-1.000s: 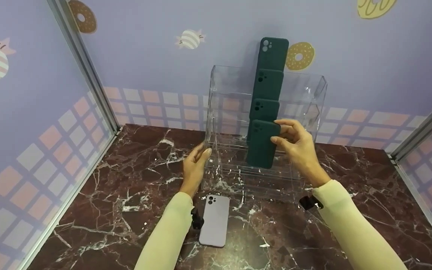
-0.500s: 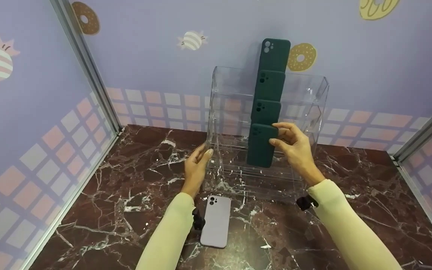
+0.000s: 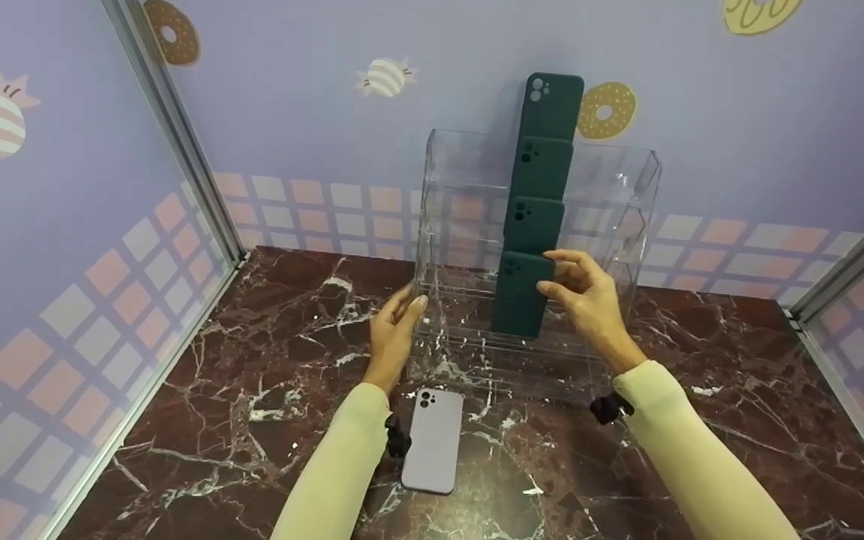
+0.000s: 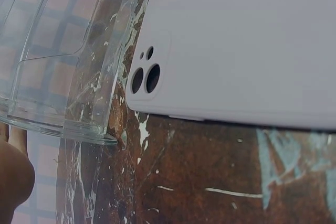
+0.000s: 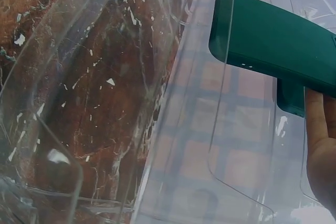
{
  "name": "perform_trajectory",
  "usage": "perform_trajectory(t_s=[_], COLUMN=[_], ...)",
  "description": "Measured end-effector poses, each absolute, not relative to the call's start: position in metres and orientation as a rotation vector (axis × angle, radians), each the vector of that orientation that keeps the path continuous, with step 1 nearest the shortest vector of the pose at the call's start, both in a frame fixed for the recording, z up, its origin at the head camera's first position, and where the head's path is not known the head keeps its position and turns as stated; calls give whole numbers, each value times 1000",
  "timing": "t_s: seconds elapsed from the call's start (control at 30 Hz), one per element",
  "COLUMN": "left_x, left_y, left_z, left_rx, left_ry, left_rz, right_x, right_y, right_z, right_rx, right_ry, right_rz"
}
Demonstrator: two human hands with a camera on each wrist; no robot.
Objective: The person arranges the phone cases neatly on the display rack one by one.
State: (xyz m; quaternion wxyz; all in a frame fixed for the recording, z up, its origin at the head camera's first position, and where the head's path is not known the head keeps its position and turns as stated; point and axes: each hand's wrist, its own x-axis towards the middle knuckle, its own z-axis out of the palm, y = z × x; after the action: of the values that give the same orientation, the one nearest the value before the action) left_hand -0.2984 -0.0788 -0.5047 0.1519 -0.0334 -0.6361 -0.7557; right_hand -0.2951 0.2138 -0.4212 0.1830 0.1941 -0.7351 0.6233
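Observation:
A clear tiered display rack stands against the back wall. Three dark green phone cases stand in it in a stepped column, each overlapping the one behind. In front of them, my right hand pinches another green phone case by its upper right edge. In the right wrist view, a clear panel crosses in front of this case's lower end. My left hand rests against the rack's left side, its fingers not wrapped round it.
A pale lilac phone case lies camera holes up on the dark red marble-patterned table, beside my left wrist. Patterned walls close in the back and both sides.
My right hand has lowered the front green phone case a little, uncovering more of the case behind it. The left hand stays at the rack's side.

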Motion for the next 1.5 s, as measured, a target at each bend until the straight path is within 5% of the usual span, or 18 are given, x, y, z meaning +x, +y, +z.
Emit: perform_trajectory(t_s=[0.47,0.87,1.5], left_x=[-297,-298,-296], left_y=[-78,-81,-78], left_z=[-502,-506,-504], left_rx=[-57,-52,-48], left_ry=[-1842,-1850,-1851], left_rz=[-2180,-2172,-2163], right_x=[-294,-290,-262], right_y=[217,214,206], right_z=[-430,-431,-428], right_rx=[526,580,527], right_ry=[-2126,-2182,-2059], right_rz=[1699,1182,1254])
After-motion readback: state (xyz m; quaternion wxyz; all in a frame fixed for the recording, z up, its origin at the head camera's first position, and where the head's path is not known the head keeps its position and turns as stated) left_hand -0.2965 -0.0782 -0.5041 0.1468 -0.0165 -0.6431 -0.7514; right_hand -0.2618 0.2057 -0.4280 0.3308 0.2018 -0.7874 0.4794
